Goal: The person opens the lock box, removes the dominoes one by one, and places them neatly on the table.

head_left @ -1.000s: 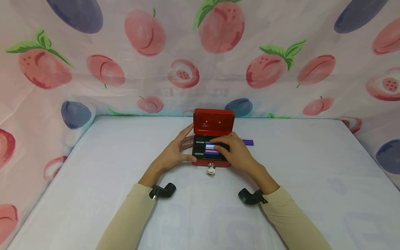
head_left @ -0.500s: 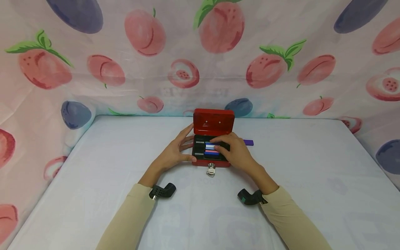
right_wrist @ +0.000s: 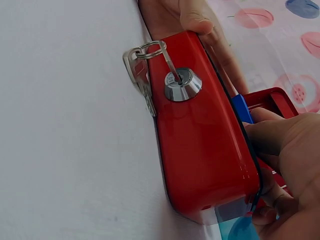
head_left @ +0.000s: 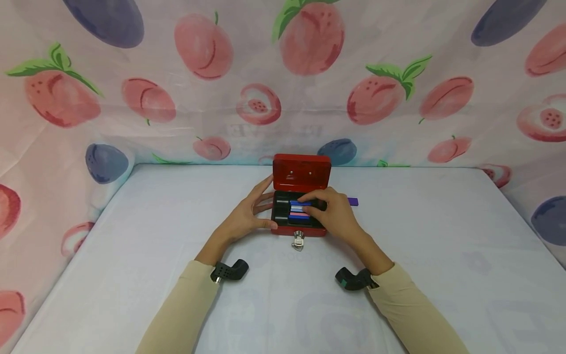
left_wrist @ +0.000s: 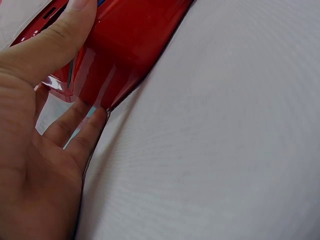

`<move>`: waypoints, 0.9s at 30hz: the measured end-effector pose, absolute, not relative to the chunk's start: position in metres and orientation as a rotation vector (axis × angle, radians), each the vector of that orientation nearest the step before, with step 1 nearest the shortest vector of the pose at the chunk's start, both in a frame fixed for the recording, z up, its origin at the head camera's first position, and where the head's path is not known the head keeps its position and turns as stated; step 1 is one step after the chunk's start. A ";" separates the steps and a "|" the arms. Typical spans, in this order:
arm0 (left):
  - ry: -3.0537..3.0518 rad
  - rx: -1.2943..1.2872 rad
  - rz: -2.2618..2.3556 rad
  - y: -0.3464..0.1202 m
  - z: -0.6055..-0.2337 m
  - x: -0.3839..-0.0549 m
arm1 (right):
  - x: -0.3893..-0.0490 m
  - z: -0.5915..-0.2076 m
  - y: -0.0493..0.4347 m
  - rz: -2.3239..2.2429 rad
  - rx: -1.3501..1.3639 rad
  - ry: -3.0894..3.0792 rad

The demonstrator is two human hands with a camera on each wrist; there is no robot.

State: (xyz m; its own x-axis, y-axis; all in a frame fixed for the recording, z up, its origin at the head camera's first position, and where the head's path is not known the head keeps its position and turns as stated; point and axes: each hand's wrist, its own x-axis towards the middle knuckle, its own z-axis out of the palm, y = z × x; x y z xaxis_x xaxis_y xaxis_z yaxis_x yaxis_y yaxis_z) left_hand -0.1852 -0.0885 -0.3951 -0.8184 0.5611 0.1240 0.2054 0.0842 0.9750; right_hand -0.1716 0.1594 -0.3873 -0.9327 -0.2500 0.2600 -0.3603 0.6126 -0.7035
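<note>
Red cash box, lid raised, is touched by left hand, grip wide; blue stick is pinched by right hand, grip narrow.

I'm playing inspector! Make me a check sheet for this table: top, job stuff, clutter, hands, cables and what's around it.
Surface: white table with faint printed marks.
Job's things: red box, lid standing open, key in its lock; blue, white and pink bars inside.
Clutter: purple piece, partly hidden behind the right hand.
Hands: left hand touches the box's left side; right hand reaches in at the bars, whether pinching one is unclear.
Cables: nothing seen.
Surroundings: fruit-print cloth behind the table.
</note>
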 end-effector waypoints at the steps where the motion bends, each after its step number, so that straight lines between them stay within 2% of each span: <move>1: 2.081 0.768 1.798 -0.089 -0.395 -0.185 | -0.172 -0.387 0.159 1.233 0.501 -2.698; 27: 2.075 0.790 1.806 -0.089 -0.397 -0.186 | -0.172 -0.388 0.160 1.303 0.474 -2.647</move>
